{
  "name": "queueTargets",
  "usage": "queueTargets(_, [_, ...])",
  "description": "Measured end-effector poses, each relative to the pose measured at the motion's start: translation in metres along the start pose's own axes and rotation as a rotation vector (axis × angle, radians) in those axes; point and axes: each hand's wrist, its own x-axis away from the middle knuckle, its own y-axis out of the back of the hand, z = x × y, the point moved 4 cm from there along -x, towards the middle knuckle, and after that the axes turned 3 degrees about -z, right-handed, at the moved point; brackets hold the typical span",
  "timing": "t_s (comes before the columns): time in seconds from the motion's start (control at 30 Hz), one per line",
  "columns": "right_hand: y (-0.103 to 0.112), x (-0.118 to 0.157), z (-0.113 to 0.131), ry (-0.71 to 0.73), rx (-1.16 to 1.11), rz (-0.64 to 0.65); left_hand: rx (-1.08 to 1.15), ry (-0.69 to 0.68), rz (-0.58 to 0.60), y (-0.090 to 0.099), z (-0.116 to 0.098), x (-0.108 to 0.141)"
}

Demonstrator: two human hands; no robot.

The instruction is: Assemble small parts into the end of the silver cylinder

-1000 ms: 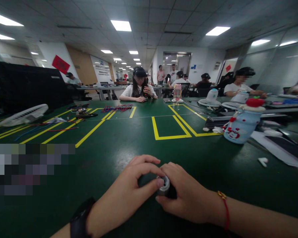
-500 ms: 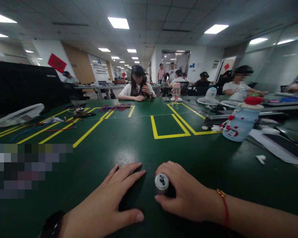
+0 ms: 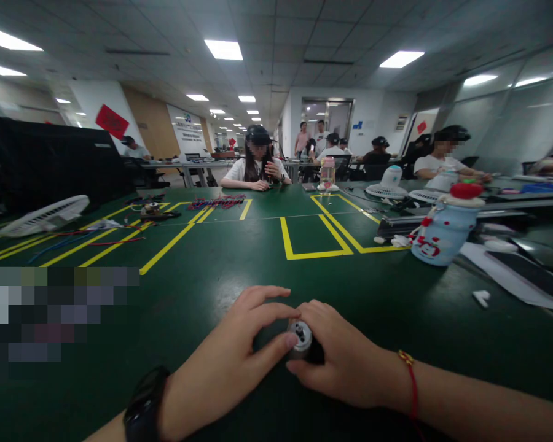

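A small silver metal cylinder [image 3: 301, 337] stands upright on the dark green table [image 3: 203, 270], its top showing a dark centre and small holes. My right hand [image 3: 338, 353] is wrapped round its right side, fingers behind and thumb in front. From the left, my left hand [image 3: 239, 344] reaches to the cylinder, with its thumb at the top's left edge and its index fingertip near the fingers of my right hand. The other fingers of my left hand are spread. Its grip on the cylinder, if any, is hard to make out.
Yellow tape [image 3: 320, 253] marks the table ahead. A blue bottle [image 3: 442, 233] with a red top stands at right, near white earbuds [image 3: 481, 298]. Wires [image 3: 219, 201] and a white fan [image 3: 46, 216] lie at left. A person [image 3: 257, 166] sits opposite.
My left hand has moved right and up from the table to the cylinder, its thumb and index finger now close to the top. My right hand still holds the cylinder in nearly the same place.
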Motion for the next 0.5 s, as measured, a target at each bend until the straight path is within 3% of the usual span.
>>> queueTargets(0.13, [0.001, 0.000, -0.001, -0.013, 0.001, 0.019, 0.060, -0.023, -0.054, 0.003, -0.006, -0.011])
queueTargets(0.27, [0.003, -0.001, 0.000, -0.020, -0.008, 0.024, 0.111, 0.013, -0.105, 0.012, 0.004, -0.008])
queueTargets(0.5, [0.004, -0.003, 0.002, -0.025, -0.023, 0.014, 0.017, 0.100, 0.054, 0.001, 0.048, 0.018])
